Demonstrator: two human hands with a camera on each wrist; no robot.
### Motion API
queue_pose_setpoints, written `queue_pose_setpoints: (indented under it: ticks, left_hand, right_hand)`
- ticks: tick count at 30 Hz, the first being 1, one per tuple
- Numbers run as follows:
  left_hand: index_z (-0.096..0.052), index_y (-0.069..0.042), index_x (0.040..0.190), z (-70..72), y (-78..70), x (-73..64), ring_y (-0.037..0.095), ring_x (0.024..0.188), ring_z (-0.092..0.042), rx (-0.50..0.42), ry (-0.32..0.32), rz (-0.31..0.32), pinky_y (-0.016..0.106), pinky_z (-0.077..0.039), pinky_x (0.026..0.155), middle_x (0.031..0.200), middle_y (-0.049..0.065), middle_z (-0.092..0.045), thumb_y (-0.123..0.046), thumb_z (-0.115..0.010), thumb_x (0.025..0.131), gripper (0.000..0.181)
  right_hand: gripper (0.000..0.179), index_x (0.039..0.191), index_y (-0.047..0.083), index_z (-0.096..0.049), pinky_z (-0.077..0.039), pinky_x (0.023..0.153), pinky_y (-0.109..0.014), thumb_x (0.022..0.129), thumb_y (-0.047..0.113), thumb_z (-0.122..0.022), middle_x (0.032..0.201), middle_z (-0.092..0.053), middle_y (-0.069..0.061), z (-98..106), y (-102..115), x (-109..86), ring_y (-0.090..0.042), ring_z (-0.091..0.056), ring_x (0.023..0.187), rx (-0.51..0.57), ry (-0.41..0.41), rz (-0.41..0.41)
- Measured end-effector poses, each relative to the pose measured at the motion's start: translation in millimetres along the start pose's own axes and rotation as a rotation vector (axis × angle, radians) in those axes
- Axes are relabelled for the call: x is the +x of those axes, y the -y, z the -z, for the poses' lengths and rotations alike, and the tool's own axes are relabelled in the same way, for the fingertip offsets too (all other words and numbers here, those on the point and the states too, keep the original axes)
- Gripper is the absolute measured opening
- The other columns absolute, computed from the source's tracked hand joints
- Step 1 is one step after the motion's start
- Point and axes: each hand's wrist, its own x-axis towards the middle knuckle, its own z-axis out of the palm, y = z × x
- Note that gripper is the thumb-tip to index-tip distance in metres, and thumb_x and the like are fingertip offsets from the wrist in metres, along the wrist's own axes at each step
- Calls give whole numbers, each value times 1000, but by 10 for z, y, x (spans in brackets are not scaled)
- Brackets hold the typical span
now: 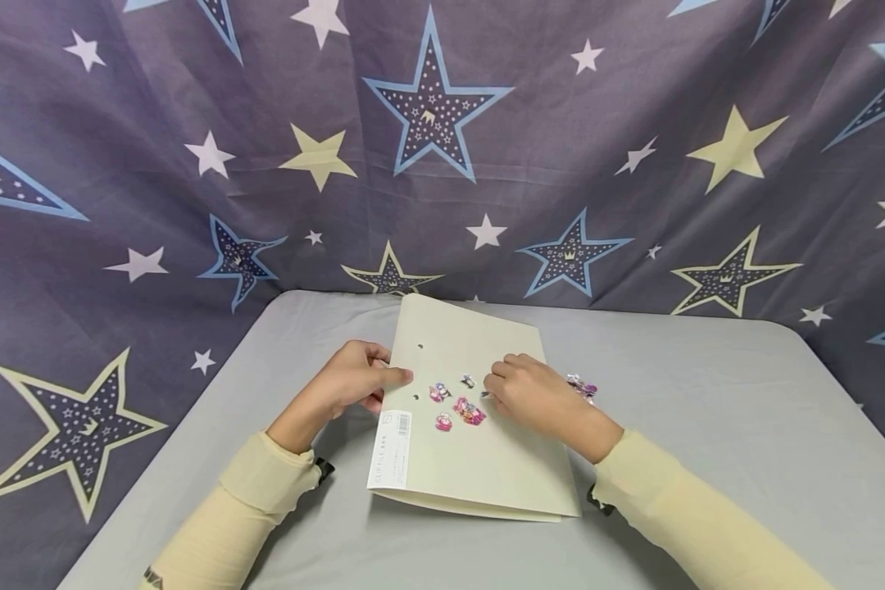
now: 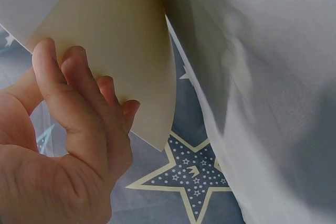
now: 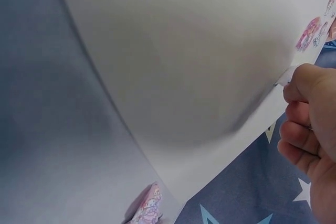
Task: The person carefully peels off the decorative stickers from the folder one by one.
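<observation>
A cream clip file folder (image 1: pixel 516 471) lies slightly tilted on the table, a white label (image 1: pixel 389 451) at its lower left corner. My left hand (image 1: pixel 354 378) grips its left edge, thumb on the cover and fingers behind it. The left wrist view has those fingers (image 2: pixel 79 93) against the folder's cream side. Several small colourful cartoon stickers (image 1: pixel 469 411) are on the cover near its middle. Just right of them, my right hand (image 1: pixel 534 397) pinches a small sticker (image 3: pixel 284 78) close against the cover, thumb and index together and the other fingers curled.
More shiny stickers (image 1: pixel 584 388) lie on the grey-covered table (image 1: pixel 678 393) beyond the folder's right edge, partly hidden by the right hand. A dark curtain (image 1: pixel 531 164) patterned with stars hangs behind the table and down its left side.
</observation>
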Motion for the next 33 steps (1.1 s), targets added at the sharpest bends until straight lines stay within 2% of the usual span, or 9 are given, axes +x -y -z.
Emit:
queue_pose_setpoints:
  ticks: [11,21,27,33]
  left_hand:
    - [-64,4,106,-4,4,2,12,53,-58,-2,1,5,24,-53,44,75,6,-61,-15,-80,88,31]
    - [-63,4,107,4,2,0,11,52,-57,11,-3,4,24,-53,44,74,5,-59,-16,-80,88,32]
    - [-65,4,109,0,-1,4,12,53,-58,13,-1,1,25,-54,44,76,7,-63,-16,-80,88,32]
    - [-64,4,107,1,7,5,12,52,-57,12,-1,1,25,-53,44,74,6,-60,-16,-80,88,31]
  right_hand:
    - [8,87,9,-69,-52,73,-33,87,6,-77,83,-66,-1,-11,-26,-20,-19,-57,78,47,-10,-29]
    - [18,77,10,-64,-48,67,-31,82,-1,-77,75,-59,1,-20,-81,-66,-18,-49,70,99,-60,-50]
    - [24,74,13,-58,-45,66,-30,83,-4,-73,71,-53,4,-36,-155,-126,-15,-46,67,181,-95,-90]
    - [20,77,11,-60,-46,67,-32,83,-5,-71,74,-57,2,-6,-221,-175,-17,-49,70,239,-107,-168]
